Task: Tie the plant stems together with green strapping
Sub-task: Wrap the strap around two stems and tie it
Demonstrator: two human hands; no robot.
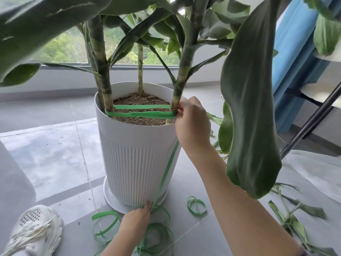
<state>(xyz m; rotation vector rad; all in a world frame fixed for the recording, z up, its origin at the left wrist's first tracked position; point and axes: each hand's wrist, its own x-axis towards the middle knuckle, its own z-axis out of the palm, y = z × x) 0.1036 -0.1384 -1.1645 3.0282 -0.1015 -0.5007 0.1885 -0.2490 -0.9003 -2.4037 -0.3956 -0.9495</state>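
Half done: green strapping [145, 115] looped round left stems [106, 93] and right stem [180, 85] mid-frame, pinched there by right hand [191, 124], tail pinched taut bottom-centre by left hand [136, 217], not yet knotted.

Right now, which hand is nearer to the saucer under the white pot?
Left. The left hand is low, by the saucer; the right hand is up at the rim of the pot, pinching the strapping.

White mesh shoe [35, 228] planted on the grey floor tiles [46, 148], loose leaves [311, 210] scattered at right, blue curtain [295, 52] beside the window [64, 47], black pole [310, 124] slanting across.
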